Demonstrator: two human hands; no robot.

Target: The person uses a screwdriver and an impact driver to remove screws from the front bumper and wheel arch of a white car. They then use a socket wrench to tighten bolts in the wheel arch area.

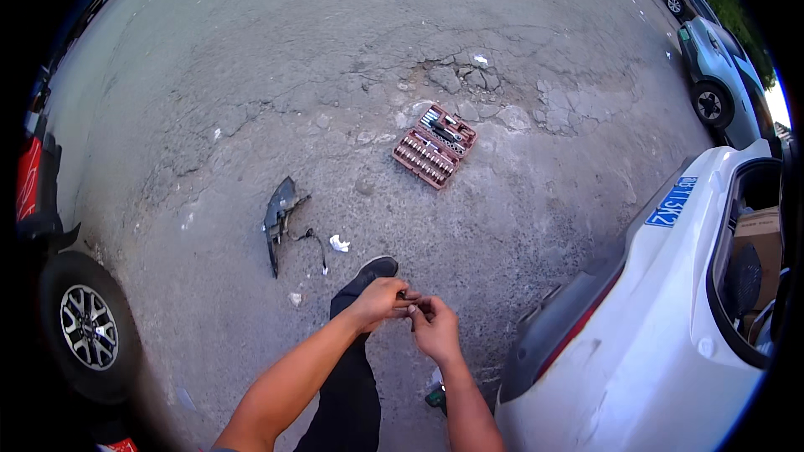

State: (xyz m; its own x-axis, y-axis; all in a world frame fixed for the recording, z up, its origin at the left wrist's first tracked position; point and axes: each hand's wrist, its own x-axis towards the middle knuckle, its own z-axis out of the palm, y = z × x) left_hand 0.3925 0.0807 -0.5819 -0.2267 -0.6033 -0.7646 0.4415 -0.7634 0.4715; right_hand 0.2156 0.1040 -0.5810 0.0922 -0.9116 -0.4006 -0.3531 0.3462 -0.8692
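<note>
My left hand (382, 305) and my right hand (435, 331) meet in front of me, above the ground and near my dark shoe (378, 268). Both have their fingers pinched together. A small dark piece shows at the left fingertips, too small and too covered to name. Whatever sits between the right fingertips is hidden. Ahead on the asphalt lies an open reddish-brown socket set case (425, 163) with rows of metal sockets and a ratchet. To the left rests a dark, curved plastic vehicle part (280, 216) with a black cable (316, 238) trailing from it.
On the right stands a white car (603, 368) with its rear open and a cardboard box (758, 243) inside. Partly behind my right forearm is a green object (435, 398). A vehicle wheel (88, 328) is at left. Crumpled white paper (339, 243) and broken pavement (469, 77) lie ahead.
</note>
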